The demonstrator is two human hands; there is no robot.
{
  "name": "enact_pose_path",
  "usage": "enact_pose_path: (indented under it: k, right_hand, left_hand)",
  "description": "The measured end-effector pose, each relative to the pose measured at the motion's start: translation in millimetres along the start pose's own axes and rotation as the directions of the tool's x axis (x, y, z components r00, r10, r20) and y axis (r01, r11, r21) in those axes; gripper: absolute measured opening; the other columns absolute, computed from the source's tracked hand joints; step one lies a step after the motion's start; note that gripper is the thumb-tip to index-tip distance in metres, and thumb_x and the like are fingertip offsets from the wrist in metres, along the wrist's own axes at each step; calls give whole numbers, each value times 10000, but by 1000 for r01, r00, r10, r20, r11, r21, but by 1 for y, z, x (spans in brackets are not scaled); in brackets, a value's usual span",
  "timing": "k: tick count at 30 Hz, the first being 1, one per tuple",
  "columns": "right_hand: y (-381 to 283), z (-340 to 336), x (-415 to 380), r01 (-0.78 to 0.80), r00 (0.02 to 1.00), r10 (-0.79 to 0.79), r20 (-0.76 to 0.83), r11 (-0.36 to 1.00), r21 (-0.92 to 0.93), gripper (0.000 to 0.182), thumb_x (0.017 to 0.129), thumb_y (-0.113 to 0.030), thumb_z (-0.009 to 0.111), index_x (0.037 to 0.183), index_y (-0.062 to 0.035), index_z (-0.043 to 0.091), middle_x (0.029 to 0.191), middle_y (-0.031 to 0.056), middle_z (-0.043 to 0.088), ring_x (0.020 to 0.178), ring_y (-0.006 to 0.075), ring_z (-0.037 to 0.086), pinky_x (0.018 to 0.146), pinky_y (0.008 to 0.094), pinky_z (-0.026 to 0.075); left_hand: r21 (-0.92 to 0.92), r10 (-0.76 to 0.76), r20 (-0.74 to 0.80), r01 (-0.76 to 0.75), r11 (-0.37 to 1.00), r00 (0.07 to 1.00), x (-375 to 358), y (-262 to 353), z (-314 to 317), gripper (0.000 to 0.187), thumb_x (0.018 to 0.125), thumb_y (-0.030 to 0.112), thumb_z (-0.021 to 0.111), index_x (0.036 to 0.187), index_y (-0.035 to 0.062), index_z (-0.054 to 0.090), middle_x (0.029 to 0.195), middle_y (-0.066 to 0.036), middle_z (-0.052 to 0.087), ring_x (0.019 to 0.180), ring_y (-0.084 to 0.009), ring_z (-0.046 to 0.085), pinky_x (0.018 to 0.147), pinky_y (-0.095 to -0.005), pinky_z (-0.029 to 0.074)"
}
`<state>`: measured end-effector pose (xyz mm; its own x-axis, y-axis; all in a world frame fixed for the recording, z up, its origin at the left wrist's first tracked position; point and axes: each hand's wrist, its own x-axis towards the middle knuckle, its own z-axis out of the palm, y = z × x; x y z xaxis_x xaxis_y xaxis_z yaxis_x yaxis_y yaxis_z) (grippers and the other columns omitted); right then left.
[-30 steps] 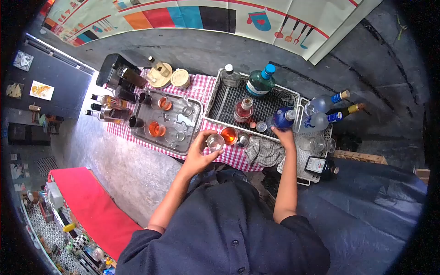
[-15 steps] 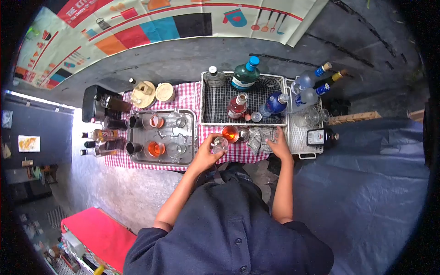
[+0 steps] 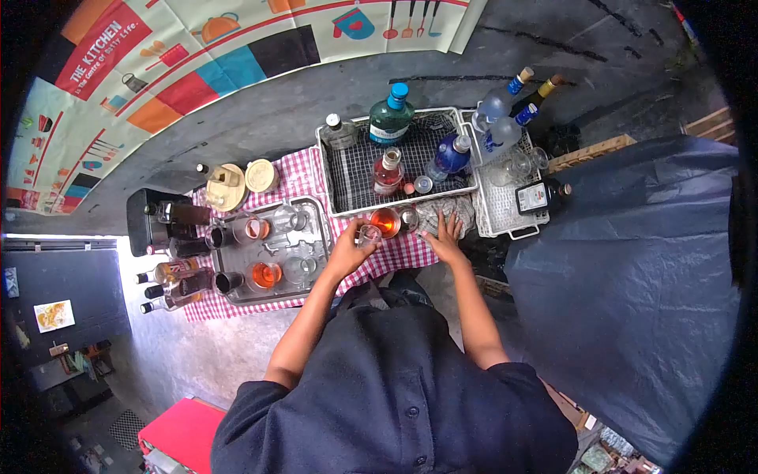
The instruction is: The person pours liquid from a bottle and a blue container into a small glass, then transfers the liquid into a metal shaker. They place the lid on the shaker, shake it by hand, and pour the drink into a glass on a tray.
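My left hand has its fingers around a small clear glass near the front edge of the checkered cloth. Just beyond that glass stands a glass of orange-red liquid, with a small metal-topped item at its right. My right hand lies with spread fingers on a crumpled grey cloth. Behind both hands, a white wire basket holds a pink bottle, a blue bottle and a green bottle.
At the left, a metal tray carries several glasses, some with red liquid. Several bottles lie beyond its left side. A smaller white rack at the right holds bottles and glasses. Round wooden lids sit behind the tray.
The view has turned and shifted. My right hand has moved left onto the grey cloth, its fingers now spread over it. My left hand still holds the small glass.
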<state>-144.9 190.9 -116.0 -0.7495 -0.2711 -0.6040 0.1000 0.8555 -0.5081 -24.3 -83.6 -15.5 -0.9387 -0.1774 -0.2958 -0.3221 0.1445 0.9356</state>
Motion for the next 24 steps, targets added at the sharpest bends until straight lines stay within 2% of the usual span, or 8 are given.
enact_pose_path:
  k: [2,4,8,11,14,17,20,24]
  right_hand:
    - [8,4,3,30,999,-30,-29,999,19,991,899,-639,594,1606,-318,-23,1639,109,-255,1455,386,-329,1171,676,48]
    - [10,6,3,39,998,-38,-44,999,31,983,902,-625,599,1605,-324,-18,1641,109,-251,1461,384,-320,1173,673,45]
    - [5,6,0,23,998,-21,-63,999,30,984,903,-579,628,1606,-326,-13,1646,104,-241,1474,382,-296,1182,655,49]
    - [6,8,0,26,997,-23,-75,999,30,980,908,-546,644,1606,-327,-8,1646,97,-243,1479,381,-284,1186,648,62]
    - [5,7,0,26,997,-23,-70,998,49,973,911,-542,644,1606,-328,-3,1645,94,-246,1481,383,-277,1184,651,72]
    - [4,6,-1,24,998,-21,-62,999,46,965,915,-544,638,1607,-326,2,1644,92,-249,1480,388,-276,1183,653,82]
    - [9,9,2,51,996,-50,-76,998,24,956,918,-548,631,1608,-323,8,1644,93,-250,1479,394,-275,1184,650,85]
    - [12,9,4,73,995,-71,-74,997,25,960,913,-560,630,1610,-311,18,1644,102,-246,1479,404,-269,1187,643,78]
  left_hand:
    - [39,15,-2,-15,999,1000,3,1,-2,570,802,130,808,1275,24,509,1084,-122,681,1015,-207,650,904,-345,503]
    - [13,0,20,-1,1000,1000,7,-4,-3,607,801,157,819,1290,12,490,1085,-147,679,1013,-224,656,919,-350,504]
    - [91,12,64,-17,996,998,14,0,-5,637,803,166,821,1303,-22,474,1091,-176,678,1048,-239,658,929,-354,506]
    - [96,-63,94,54,994,994,17,14,-3,663,793,162,824,1320,-31,471,1111,-193,678,1053,-255,662,927,-363,511]
    - [136,25,82,-36,990,996,24,3,-1,670,790,204,823,1319,-34,488,1135,-210,680,1061,-293,667,924,-380,514]
    - [276,-13,76,-8,961,997,24,22,-5,656,799,213,817,1298,-74,502,1140,-203,681,1080,-276,660,934,-372,508]
    - [406,-15,100,-27,914,995,24,44,-9,636,801,279,806,1262,-69,538,1128,-244,683,1072,-334,672,927,-399,512]
    - [531,14,124,-78,844,992,23,58,-11,612,794,299,797,1240,-47,562,1127,-267,676,1079,-390,659,922,-433,511]
